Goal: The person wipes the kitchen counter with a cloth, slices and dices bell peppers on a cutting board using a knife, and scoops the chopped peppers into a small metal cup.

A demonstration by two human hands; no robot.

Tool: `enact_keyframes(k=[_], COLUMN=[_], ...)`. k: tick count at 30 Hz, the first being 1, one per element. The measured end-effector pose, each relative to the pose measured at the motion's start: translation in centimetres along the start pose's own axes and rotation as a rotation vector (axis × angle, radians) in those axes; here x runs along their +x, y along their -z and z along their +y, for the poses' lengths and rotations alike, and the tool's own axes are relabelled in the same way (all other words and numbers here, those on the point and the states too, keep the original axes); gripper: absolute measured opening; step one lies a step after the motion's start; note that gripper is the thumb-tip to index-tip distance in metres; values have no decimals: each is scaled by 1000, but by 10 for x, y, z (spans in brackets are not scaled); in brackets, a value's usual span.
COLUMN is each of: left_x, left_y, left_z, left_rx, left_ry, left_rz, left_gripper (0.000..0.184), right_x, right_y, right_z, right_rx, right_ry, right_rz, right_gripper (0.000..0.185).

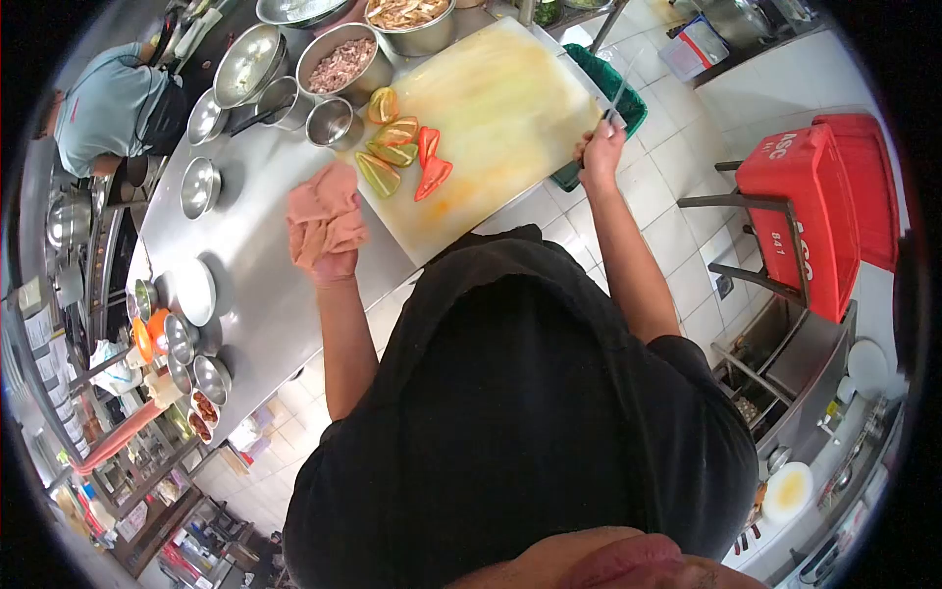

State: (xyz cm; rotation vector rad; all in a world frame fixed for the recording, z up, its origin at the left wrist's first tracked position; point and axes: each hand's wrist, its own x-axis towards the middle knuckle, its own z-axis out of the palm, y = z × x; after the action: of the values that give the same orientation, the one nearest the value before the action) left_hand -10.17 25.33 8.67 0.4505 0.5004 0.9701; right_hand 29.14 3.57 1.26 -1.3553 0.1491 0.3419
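Observation:
In the head view my left hand (pixel 337 265) grips a bunched pink cloth (pixel 327 211) over the steel counter, and the cloth hides most of the fingers. My right hand (pixel 601 152) is closed around the handle of a knife (pixel 616 98) at the right edge of the cutting board (pixel 491 108). The blade is seen nearly edge-on. On the board's left side lie red pepper pieces (pixel 433 177) and several green-and-orange pepper pieces (pixel 379 175). The middle of the board is wet and yellow-stained.
Beyond the board stand a pot of chopped meat (pixel 343 67), a pot of sliced food (pixel 410 14) and a small steel bowl (pixel 334 124). A green bin (pixel 636 113) sits below the board's right edge. A co-worker (pixel 113 108) stands at far left; red containers (pixel 795 206) are at right.

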Motion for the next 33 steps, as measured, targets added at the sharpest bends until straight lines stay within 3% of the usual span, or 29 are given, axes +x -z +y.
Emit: enact_keyframes(k=[8,11,12,13,15,17,20,22,24,27,28,33], left_x=[32,36,40,45,65,64,46,48,56,69,67,117], left_y=[-34,-65,-71,-77,-86,-115,-147,-144,-143,-123,-124,-141], left_z=[-48,-67,-75,-85,-119,-142,-180,-187,-204,-234,-234,-237], left_rx=[15,99,42,-12,-170,31,224,342,190,206,311,204], left_ry=[111,120,192,269,442,286,225,230,123,202,113,50], left_rz=[-188,-252,-350,-448,-413,-556,-266,-252,-308,-208,-193,-232], left_gripper=[52,47,47,46,43,42,49,56,60,58,51,31], right_x=[7,-23,-19,-45,-90,-114,-132,-143,-149,-153,-154,-142], right_y=[7,1,7,-1,-18,-33,-48,-52,-47,-32,-25,27], right_z=[7,-5,12,2,-16,-22,-19,-29,-28,-23,-25,-49], right_rx=[-103,-269,-469,-525,-634,-778,-953,-1034,-1066,-1096,-1079,-1061], right_ry=[-92,96,328,407,575,624,644,607,614,590,557,510], right_rz=[-44,-118,-130,-182,-282,-350,-453,-476,-518,-520,-524,-584], right_gripper=[42,44,46,50,53,57,57,56,55,55,54,50])
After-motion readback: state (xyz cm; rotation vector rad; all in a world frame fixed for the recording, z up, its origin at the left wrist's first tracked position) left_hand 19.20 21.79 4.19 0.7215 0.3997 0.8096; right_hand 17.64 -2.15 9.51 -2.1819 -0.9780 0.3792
